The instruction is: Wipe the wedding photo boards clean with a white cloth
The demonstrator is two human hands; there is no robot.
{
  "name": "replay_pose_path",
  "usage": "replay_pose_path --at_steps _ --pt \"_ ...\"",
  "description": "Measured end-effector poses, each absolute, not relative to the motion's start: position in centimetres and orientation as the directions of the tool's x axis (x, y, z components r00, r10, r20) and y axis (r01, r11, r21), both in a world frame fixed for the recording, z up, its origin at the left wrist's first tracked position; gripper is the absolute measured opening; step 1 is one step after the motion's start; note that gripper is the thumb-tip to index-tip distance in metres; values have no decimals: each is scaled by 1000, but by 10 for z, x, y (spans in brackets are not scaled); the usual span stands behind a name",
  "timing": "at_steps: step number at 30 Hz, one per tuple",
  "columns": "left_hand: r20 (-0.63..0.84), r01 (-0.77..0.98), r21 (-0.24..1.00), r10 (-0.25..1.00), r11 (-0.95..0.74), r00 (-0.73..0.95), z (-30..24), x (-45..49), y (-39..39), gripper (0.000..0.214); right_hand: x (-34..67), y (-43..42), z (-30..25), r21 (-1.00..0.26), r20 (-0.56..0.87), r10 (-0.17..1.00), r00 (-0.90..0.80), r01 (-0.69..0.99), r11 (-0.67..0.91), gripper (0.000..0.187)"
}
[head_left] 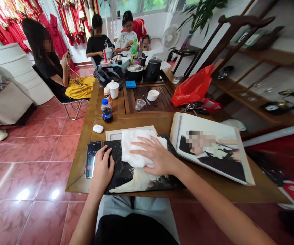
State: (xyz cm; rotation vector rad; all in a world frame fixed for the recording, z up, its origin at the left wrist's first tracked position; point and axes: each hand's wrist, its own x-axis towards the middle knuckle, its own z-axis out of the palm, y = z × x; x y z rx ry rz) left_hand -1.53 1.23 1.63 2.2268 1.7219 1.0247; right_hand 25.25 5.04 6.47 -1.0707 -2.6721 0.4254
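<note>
A dark photo panel (pixel 121 177) with a pale, dress-like shape lies flat at the table's near edge. On top of it rests a folded white cloth (pixel 129 153). My right hand (pixel 150 153) is spread flat over the cloth, fingers apart, pressing on it. My left hand (pixel 103 165) touches the panel's left edge with its fingers apart and holds nothing. A phone (pixel 89 170) showing a timer lies just left of that hand. Behind the panel, a pale wooden frame (pixel 111 135) is partly covered by the cloth.
To the right leans a framed photo (pixel 213 170). Further back are a blue-capped bottle (pixel 107 114), a white earbud case (pixel 98 128), a white lidded cup (pixel 113 90), a small bowl (pixel 153 95) and a red plastic bag (pixel 193 86). Several people sit beyond the table and at left.
</note>
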Motion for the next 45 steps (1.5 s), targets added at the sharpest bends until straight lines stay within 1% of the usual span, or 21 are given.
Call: replay_pose_path --at_steps 3,7,9,11,15,18,23,26,32,35,39,45 --pt "419 802 500 902 -327 107 17 -15 12 32 252 28 66 -353 101 673 -733 606 713 71" --pt "412 808 494 905 -320 107 19 -14 11 33 255 -6 67 -390 50 644 -764 578 716 79" --pt "409 813 481 904 -329 124 22 -14 12 34 258 -16 67 -408 28 634 -773 570 713 80" --pt "399 810 459 899 -365 179 24 -14 13 39 262 -18 66 -413 20 638 -770 574 707 79" --pt "321 761 426 868 -489 378 27 -15 16 53 270 -2 62 -380 51 693 -719 628 680 77" --pt "291 739 406 843 -537 453 27 -16 18 54 277 18 59 -357 104 736 -669 666 655 72" --pt "294 749 379 839 -543 458 28 -16 19 50 286 42 54 -331 178 783 -596 713 618 67" --pt "301 751 379 839 -541 453 29 -15 19 50 286 38 54 -327 183 794 -579 726 605 66" --pt "300 744 398 842 -537 447 31 -15 18 53 288 -5 54 -331 139 755 -641 688 646 77" --pt "289 740 410 846 -532 448 33 -14 18 47 291 -22 54 -326 136 741 -658 676 661 80" --pt "284 739 421 850 -526 443 35 -13 18 38 294 -18 52 -320 144 744 -653 681 659 75" --pt "298 738 426 851 -524 432 35 -13 19 35 297 29 46 -318 199 794 -574 729 607 64"
